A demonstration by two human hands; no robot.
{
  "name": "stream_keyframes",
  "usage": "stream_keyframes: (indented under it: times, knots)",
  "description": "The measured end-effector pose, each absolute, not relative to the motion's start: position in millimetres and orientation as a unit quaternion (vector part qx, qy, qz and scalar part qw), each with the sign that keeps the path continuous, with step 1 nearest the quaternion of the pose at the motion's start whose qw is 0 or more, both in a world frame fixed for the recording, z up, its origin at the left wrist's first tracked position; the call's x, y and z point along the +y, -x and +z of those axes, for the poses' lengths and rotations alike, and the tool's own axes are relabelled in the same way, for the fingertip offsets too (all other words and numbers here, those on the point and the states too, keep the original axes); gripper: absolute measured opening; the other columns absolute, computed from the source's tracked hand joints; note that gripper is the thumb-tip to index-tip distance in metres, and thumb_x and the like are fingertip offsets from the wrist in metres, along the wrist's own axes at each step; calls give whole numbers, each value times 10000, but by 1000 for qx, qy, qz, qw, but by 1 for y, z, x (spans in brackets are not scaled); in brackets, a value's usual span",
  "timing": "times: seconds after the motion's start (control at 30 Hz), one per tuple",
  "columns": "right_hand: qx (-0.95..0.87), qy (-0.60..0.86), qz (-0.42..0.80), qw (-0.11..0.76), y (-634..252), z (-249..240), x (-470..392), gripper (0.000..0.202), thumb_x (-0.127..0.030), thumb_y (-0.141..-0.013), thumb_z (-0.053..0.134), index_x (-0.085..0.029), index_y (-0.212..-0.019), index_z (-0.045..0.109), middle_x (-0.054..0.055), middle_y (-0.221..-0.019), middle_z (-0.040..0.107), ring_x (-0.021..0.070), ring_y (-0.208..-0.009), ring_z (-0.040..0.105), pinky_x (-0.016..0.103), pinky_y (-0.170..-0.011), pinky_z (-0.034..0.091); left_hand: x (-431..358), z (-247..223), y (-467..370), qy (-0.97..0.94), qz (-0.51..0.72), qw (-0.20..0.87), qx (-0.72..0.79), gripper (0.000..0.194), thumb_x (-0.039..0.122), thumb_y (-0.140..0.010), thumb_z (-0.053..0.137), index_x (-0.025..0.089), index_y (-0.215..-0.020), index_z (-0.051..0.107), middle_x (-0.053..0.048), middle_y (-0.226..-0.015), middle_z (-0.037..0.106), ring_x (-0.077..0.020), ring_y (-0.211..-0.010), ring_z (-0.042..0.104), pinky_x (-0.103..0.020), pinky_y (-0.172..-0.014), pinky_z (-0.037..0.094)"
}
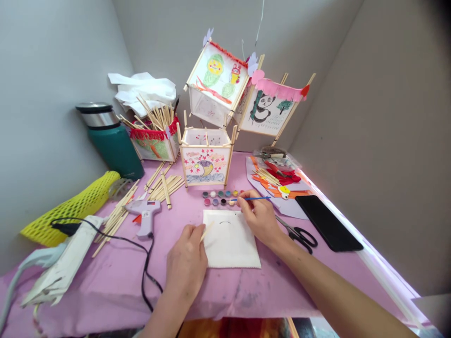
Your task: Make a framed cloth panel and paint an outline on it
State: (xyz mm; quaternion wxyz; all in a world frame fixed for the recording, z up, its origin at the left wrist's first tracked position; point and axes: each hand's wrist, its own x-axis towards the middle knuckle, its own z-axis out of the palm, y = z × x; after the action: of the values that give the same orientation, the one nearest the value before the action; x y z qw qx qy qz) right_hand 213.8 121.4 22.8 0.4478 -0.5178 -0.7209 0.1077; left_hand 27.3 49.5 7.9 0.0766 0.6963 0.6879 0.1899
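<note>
My right hand is pinching a thin blue-handled paintbrush by the small round paint pots, apparently loading it; my left hand is pinching a slim pale stick over the flat white square sheet lying before me. Its dark curve seems to be wanting steady strokes.

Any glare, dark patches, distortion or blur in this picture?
In the head view, whitish glare lines the right edge of the pink tablecloth, the top right corner darkens, and the teal bottle leans, likely wide-angle distortion; there, neither the left hand nor the right hand shows obvious motion blur.
</note>
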Motion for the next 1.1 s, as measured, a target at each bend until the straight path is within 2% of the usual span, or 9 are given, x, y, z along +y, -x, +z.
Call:
stream_keyframes:
  times: [0.43, 0.7, 0.9, 1.1]
  knots:
    - [-725, 525, 113, 431, -212, 13, 130, 158, -264, -898, 434, -195, -844, 566, 25, -757, 663, 160, -638, 601, 263, -631, 417, 50, 9, -28, -693, 190, 93, 689, 396, 89, -858, 367, 198, -1189, 557, -53, -1077, 597, -193, -917, 613, -307, -793, 467]
    - [-686, 540, 151, 464, -217, 17, 124, 171, -313, -894, 456, -197, -840, 569, -3, -643, 631, 143, -525, 561, 248, -540, 392, 50, 8, -28, -691, 194, 84, 691, 392, 90, -854, 375, 205, -1180, 561, -48, -1070, 600, -187, -913, 614, -293, -769, 467]
    - [-716, 530, 121, 438, -214, 11, 128, 149, -269, -895, 439, -196, -863, 566, 19, -767, 660, 158, -640, 602, 258, -624, 408, 50, 9, -28, -691, 186, 90, 693, 397, 88, -860, 374, 206, -1193, 555, -44, -1069, 599, -194, -916, 613, -307, -782, 466]
    - [-705, 528, 166, 444, -212, 9, 131, 156, -274, -896, 436, -196, -837, 557, 20, -777, 654, 149, -622, 589, 248, -596, 407, 50, 10, -29, -689, 189, 98, 693, 398, 87, -863, 371, 198, -1199, 554, -47, -1077, 594, -198, -923, 609, -314, -790, 465]
